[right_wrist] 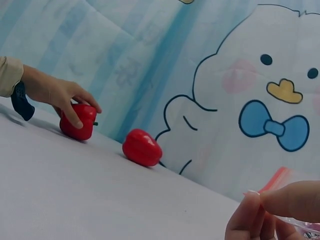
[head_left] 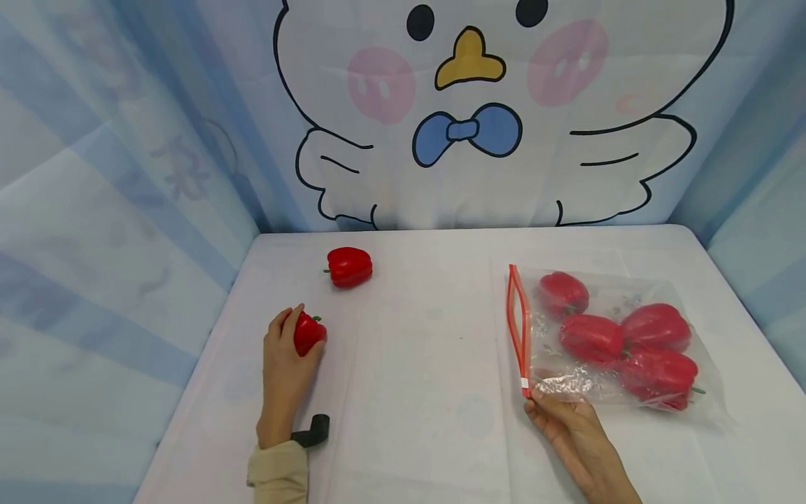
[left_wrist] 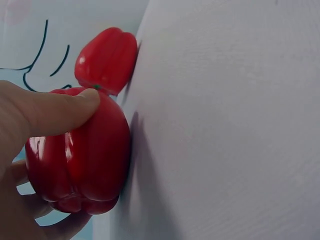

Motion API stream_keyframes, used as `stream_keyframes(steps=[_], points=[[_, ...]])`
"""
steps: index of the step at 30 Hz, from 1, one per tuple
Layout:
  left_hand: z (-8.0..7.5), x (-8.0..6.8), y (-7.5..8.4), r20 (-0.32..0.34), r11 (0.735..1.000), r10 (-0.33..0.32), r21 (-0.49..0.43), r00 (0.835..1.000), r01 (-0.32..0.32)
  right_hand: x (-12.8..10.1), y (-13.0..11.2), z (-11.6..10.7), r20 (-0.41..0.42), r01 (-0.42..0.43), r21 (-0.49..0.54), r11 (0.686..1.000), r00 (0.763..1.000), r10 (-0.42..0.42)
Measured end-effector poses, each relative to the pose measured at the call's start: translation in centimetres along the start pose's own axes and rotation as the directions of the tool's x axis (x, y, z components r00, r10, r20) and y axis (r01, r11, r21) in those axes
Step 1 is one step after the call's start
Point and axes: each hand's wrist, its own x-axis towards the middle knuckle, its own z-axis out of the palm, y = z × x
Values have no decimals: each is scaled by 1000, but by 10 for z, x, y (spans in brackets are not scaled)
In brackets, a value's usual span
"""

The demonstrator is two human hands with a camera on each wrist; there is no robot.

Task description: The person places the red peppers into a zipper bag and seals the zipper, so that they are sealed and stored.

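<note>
Left hand fingers curled round pepper, stem pointing away, right hand pinching bag corner, zip edge running front-to-back

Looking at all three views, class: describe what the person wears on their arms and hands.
Both hands are bare, with no gloves or rings visible. The left hand has a beige, cuffed sleeve at the wrist, with a black mount beside it. The right hand shows no sleeve on the bare forearm.
</note>
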Motion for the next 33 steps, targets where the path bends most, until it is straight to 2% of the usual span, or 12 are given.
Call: stream_keyframes(steps=[16, 20, 25, 30, 33], points=[[0, 2, -2, 72, 998, -54, 33, 996, 51, 0, 0, 1, -2, -6, -5, 1000, 1000, 6], [0, 1, -1, 63, 999, -38, 18, 997, 37, 0, 1, 1, -15, -6, 1, 1000, 1000, 6], [1, -1, 2, 83, 1000, -16, -11, 996, 17, 1, 0, 2, -43, -23, -17, 1000, 999, 22], [5, -2, 12, 111, 999, -8, -39, 994, 13, 1, -1, 2, -49, -32, -31, 999, 998, 31], [7, -3, 22, 138, 997, 26, -75, 990, -16, 0, -1, 2, -39, -27, -25, 999, 999, 26]])
